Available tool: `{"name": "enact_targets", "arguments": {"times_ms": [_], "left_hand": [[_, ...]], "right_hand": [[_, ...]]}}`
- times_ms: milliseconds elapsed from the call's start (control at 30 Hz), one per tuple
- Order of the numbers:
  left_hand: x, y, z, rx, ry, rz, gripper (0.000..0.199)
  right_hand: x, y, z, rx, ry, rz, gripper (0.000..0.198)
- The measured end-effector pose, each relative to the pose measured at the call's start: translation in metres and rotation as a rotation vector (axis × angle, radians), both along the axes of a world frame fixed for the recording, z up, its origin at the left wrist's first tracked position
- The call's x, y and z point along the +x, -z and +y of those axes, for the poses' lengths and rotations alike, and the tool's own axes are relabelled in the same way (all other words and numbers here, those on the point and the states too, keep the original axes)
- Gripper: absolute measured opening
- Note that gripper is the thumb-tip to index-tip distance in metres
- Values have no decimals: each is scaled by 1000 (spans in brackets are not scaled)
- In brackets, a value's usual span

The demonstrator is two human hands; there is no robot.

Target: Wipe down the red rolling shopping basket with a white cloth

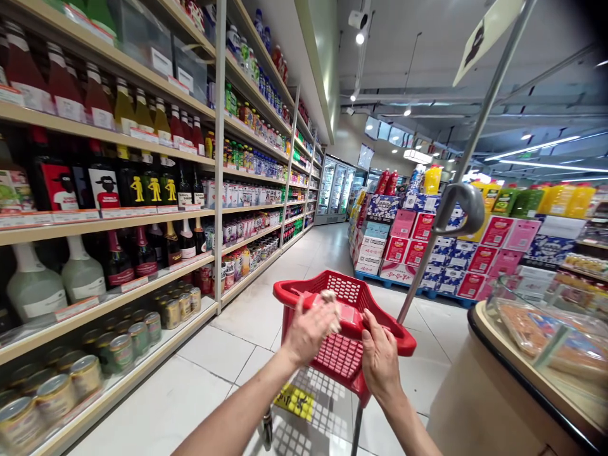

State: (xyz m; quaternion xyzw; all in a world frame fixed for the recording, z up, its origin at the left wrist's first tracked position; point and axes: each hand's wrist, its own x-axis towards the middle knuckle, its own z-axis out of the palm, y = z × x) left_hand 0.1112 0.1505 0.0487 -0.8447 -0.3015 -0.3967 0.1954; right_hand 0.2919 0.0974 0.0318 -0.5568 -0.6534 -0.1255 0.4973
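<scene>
A red plastic shopping cart (342, 364) with lattice walls stands right in front of me. My left hand (308, 332) is over the left part of its handle, the fingers curved across to the right. At those fingertips is a pale, knobbly thing (331, 307), too blurred to name, which the hand seems to grip. My right hand (381, 354) is closed at the right part of the handle, its thumb on top and its fingertips partly hidden. Through the lattice, the cart's inside shows only in part.
Shelves of bottles and cans (142, 221) run along the left. A tiled aisle (304, 253) leads to glass-door fridges (335, 183). Stacked drink cartons (413, 244) stand ahead right. A curved counter (503, 380) is close on my right, and a metal pole (430, 253) rises beyond the cart.
</scene>
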Motion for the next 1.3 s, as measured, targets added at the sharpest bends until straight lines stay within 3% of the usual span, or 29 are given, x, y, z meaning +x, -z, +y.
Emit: {"name": "enact_targets", "arguments": {"times_ms": [100,233,400,667,767,867,1033,1200,1300], "left_hand": [[-16,-9,14,-170,-201,-199,35],[-27,-17,24,-268,-182,-205,30],[-14,-18,11,-255,-156,-182,26],[40,-10,-31,-115,-181,-101,32],[56,-8,-45,-56,-128,-4,30],[46,-10,-54,-48,-32,47,28],[22,-14,-66,-162,-17,-114,31],[54,-14,-83,-145,119,-23,30],[51,-17,-83,-194,175,-16,29]], "right_hand": [[1,1,-1,2,-19,-4,46],[0,4,-1,79,-23,-4,45],[16,9,-1,122,-20,-9,47],[60,6,5,-36,67,3,48],[54,8,4,-27,51,-2,48],[51,15,-2,41,42,-14,48],[53,19,-16,40,87,51,47],[39,15,-27,50,-39,0,46],[45,15,-31,35,-21,-11,44]]}}
